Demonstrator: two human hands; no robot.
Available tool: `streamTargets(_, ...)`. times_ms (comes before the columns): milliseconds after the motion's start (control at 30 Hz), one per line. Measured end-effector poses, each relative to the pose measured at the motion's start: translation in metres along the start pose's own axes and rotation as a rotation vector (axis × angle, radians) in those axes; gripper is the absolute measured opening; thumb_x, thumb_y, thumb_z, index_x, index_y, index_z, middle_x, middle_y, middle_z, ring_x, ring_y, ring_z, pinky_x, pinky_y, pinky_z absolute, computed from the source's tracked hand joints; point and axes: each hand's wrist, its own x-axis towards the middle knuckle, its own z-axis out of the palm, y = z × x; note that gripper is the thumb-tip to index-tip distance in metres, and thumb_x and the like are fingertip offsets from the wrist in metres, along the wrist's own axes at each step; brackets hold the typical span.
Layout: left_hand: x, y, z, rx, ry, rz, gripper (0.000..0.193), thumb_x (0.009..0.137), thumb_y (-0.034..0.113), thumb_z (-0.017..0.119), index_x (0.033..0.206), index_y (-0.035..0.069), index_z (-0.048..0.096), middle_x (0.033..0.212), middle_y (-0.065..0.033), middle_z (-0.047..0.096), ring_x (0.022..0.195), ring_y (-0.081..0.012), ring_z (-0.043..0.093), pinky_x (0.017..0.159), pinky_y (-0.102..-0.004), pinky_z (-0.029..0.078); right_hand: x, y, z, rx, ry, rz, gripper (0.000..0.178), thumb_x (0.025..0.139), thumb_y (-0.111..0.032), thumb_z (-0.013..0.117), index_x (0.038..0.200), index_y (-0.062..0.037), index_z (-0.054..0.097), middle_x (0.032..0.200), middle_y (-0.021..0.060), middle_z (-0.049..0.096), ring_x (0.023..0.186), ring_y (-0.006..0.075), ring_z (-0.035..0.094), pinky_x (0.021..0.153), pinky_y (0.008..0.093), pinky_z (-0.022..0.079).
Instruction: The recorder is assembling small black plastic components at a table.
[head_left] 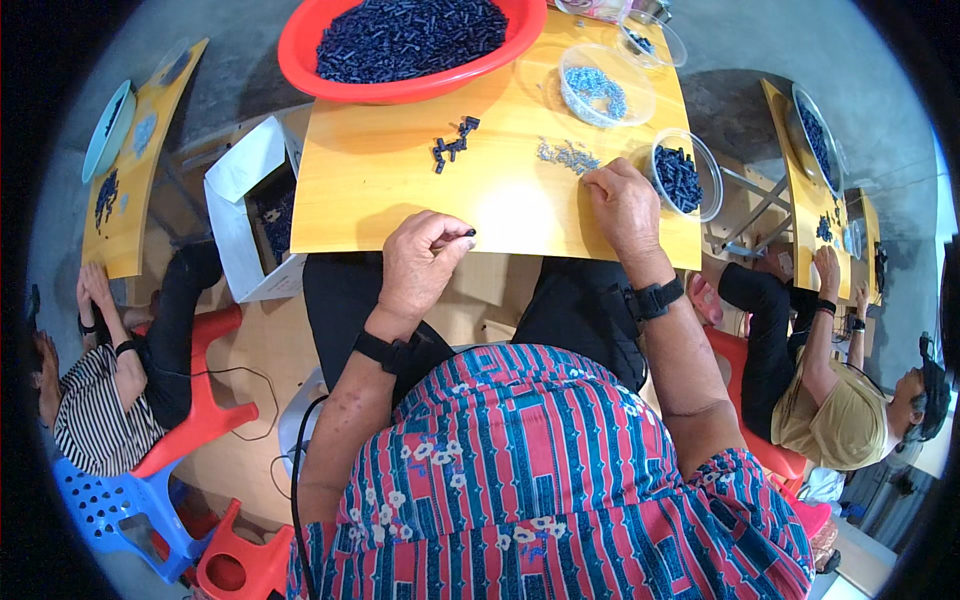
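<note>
My left hand is at the table's front edge, thumb and forefinger pinched on a small black plastic piece whose end sticks out. My right hand rests at the near side of a scattered pile of tiny clear-blue pieces. Its fingertips are pressed together, and what lies between them, if anything, is hidden. Left of that pile is a small group of loose dark tube-shaped pieces. Just right of my right hand stands a clear tub filled with similar dark pieces.
A large red basin heaped with dark pieces sits on the yellow table. Clear tubs stand at the far right. An open white carton is left of the table. People sit at other tables on both sides, near plastic stools.
</note>
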Motion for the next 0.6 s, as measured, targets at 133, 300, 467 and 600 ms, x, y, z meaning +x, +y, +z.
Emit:
streamTargets(133, -0.001, -0.004, 0.001, -0.005, 0.006, 0.012, 0.010, 0.081, 0.002, 0.075, 0.089, 0.001, 0.071, 0.083, -0.0066, 0.067, 0.074, -0.0135, 0.064, 0.069, -0.0261, 0.053, 0.000, -0.007, 0.000, -0.055, -0.057, -0.027, 0.006, 0.082, -0.007, 0.066, 0.084, -0.0088, 0.072, 0.086, 0.0110, 0.064, 0.083, 0.0334, 0.065, 0.075, 0.0427, 0.054)
streamTargets(300, -0.001, -0.002, 0.002, 0.027, 0.020, -0.002, 0.010, 0.080, 0.003, 0.076, 0.088, 0.002, 0.070, 0.084, -0.0081, 0.068, 0.074, -0.0161, 0.067, 0.069, -0.0275, 0.055, 0.000, -0.038, -0.003, -0.092, -0.215, -0.228, 0.011, 0.078, -0.003, 0.063, 0.087, -0.0079, 0.066, 0.091, 0.0120, 0.064, 0.088, 0.0348, 0.064, 0.080, 0.0447, 0.053)
streamTargets(467, 0.002, -0.004, 0.002, -0.029, -0.003, -0.009, 0.009, 0.082, 0.004, 0.076, 0.090, 0.001, 0.071, 0.087, -0.0061, 0.069, 0.077, -0.0118, 0.066, 0.071, -0.0251, 0.054, 0.000, -0.051, 0.011, 0.011, -0.028, -0.367, 0.011, 0.072, -0.014, 0.064, 0.061, -0.0114, 0.064, 0.071, 0.0075, 0.061, 0.075, 0.0282, 0.063, 0.069, 0.0409, 0.052)
streamTargets(600, 0.002, -0.004, 0.002, -0.032, -0.002, -0.020, 0.009, 0.082, 0.004, 0.076, 0.090, 0.002, 0.072, 0.088, -0.0064, 0.069, 0.078, -0.0121, 0.067, 0.072, -0.0252, 0.055, 0.003, -0.048, 0.022, 0.072, 0.049, -0.431, 0.008, 0.072, -0.016, 0.064, 0.065, -0.0116, 0.063, 0.071, 0.0063, 0.059, 0.074, 0.0269, 0.062, 0.068, 0.0398, 0.052)
